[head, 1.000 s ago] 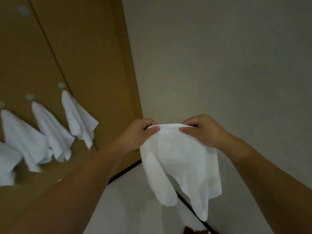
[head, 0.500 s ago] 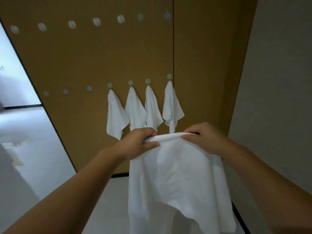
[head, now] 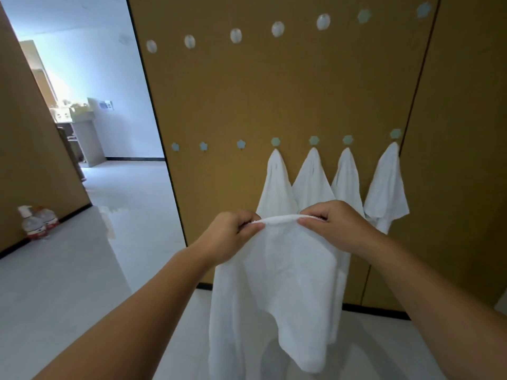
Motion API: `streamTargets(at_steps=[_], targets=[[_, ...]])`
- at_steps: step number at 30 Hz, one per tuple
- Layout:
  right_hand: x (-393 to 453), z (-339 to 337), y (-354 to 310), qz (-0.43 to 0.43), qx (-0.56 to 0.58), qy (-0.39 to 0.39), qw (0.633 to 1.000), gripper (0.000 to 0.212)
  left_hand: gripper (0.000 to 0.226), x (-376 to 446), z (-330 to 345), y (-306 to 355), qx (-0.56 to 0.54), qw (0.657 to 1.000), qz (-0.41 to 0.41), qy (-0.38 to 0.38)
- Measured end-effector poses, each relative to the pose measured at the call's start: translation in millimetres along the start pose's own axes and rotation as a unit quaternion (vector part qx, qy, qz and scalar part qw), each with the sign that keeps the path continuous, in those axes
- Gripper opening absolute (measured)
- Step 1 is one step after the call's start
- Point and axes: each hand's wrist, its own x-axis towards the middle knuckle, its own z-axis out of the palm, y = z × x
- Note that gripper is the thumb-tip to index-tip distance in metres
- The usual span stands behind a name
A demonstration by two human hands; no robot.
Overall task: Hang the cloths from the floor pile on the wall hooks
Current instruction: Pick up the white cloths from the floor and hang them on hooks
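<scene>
Two hands pinch white cloth (head: 285, 272) top edge: left hand (head: 229, 235), right hand (head: 333, 224) closed on it; cloth hangs below fingers, before wall hooks (head: 241, 144). Bottles' (head: 35, 222) labels unreadable.

No text can be read — the bottles' (head: 35, 223) red labels and the wall panel (head: 105, 105) are blurred.
</scene>
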Motion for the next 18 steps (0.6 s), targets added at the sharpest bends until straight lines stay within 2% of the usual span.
streamTargets(at_steps=[6, 10, 18], targets=[[80, 37, -5, -0.034, 0.004, -0.02, 0.999, 0.021, 0.018, 42, -27, -64, 0.008, 0.999, -0.023, 0.04], [134, 55, 7, -0.051, 0.008, -0.007, 0.999, 0.02, 0.019, 77, -33, -97, 0.02, 0.997, -0.037, 0.059], [274, 81, 59, -0.077, 0.026, -0.012, 0.997, 0.018, 0.016, 181, -34, -163, 0.027, 0.992, -0.086, 0.089]])
